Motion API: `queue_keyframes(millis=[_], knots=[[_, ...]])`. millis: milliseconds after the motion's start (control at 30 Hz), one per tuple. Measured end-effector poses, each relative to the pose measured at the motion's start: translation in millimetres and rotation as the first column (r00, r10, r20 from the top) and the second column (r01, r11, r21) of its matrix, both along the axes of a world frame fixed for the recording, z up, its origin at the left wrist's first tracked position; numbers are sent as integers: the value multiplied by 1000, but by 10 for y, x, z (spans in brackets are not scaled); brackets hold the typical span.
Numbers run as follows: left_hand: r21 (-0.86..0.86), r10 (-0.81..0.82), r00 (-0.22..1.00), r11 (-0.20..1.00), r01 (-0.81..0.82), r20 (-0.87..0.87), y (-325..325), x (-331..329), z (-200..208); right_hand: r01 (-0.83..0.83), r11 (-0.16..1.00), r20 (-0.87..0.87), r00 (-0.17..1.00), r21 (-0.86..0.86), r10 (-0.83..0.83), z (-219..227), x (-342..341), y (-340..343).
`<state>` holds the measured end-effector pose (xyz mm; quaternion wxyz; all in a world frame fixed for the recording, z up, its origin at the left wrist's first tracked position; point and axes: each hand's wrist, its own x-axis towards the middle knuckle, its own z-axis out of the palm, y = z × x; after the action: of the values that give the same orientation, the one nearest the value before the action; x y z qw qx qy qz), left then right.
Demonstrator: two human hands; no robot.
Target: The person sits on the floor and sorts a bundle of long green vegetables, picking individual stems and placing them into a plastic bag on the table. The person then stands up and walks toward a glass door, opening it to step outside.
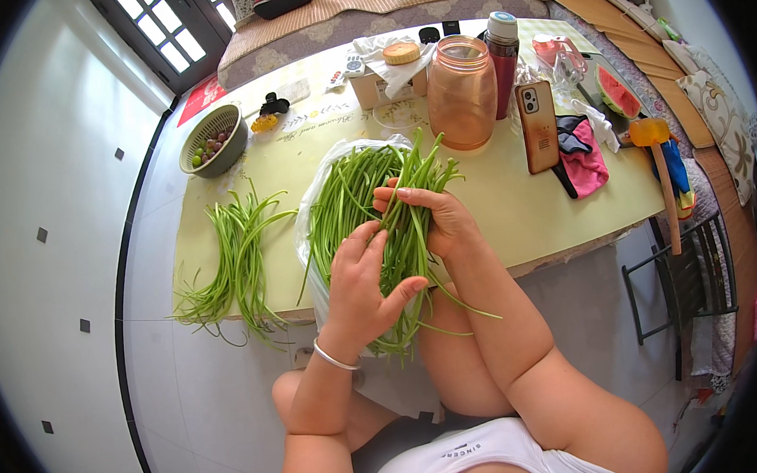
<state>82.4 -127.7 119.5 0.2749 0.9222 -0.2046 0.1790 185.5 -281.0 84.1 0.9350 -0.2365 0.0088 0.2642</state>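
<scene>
Left hand (360,281) and right hand (434,216) both closed around green stems (409,235); advise sliding grip toward six o'clock, ends level.

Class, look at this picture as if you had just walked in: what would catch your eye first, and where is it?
First the big bunch of green stems at the table's near edge, gripped by both the left hand and the right hand over a white plastic bag. A second pile of stems lies loose on the table to the left. Behind stands an orange jar.
</scene>
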Motion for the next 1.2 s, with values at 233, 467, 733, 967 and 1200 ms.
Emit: queue_keyframes(millis=[233, 467, 733, 967, 1200], knots=[[-173, -16, 999, 985, 22, 33, 43, 0, 5, 54, 986, 32, 998, 156, -60, -22, -7, 3], [-194, 392, 881, 916, -350, 265, 323, 36, 69, 66, 943, 10, 997, 326, -73, -59, 70, -114], [120, 579, 805, 796, -593, 131, 697, 150, -135, 88, 966, -36, 996, 242, -82, -122, 111, -93], [143, 589, 794, 781, -608, 153, 675, 211, -217, 69, 980, -47, 997, 188, -61, -123, 106, -74], [-317, 369, 923, 893, -320, 107, 186, -75, 235, -25, 996, -94, 995, 81, 32, -79, 73, -112]])
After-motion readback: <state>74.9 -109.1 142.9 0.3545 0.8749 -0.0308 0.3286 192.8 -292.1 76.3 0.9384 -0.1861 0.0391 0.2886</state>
